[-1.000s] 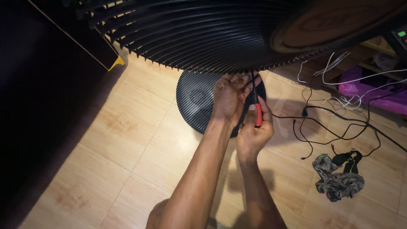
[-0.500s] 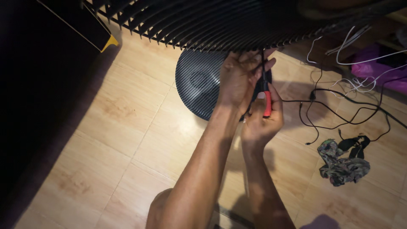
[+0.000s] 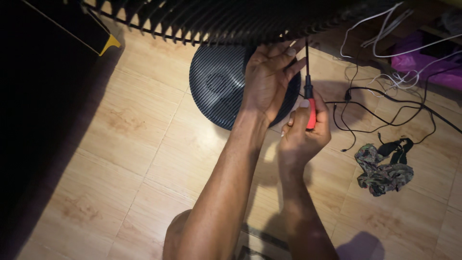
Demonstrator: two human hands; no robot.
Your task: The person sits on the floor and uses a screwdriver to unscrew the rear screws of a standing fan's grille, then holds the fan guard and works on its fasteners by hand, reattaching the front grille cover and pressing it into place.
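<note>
A black ribbed fan grille [image 3: 231,19] fills the top of the view, seen from above. My left hand [image 3: 269,77] reaches up to its lower rim, fingers pressed against the ribs beside the screwdriver shaft. My right hand [image 3: 303,135] is closed around a screwdriver [image 3: 309,91] with a red and black handle, its thin shaft pointing up to the grille's edge. Below the hands lies the fan's round black ribbed base [image 3: 226,86] on the tiled floor.
Black and white cables [image 3: 380,101] sprawl over the wooden-look floor tiles at the right. A crumpled camouflage cloth with black straps [image 3: 382,166] lies lower right. A purple bag [image 3: 423,62] sits upper right. A dark object with a yellow corner [image 3: 57,38] stands at the left.
The view has tilted, so the grille sits higher in frame. Both hands stay at the grille's rim, and the screwdriver now stands more upright against the edge.
</note>
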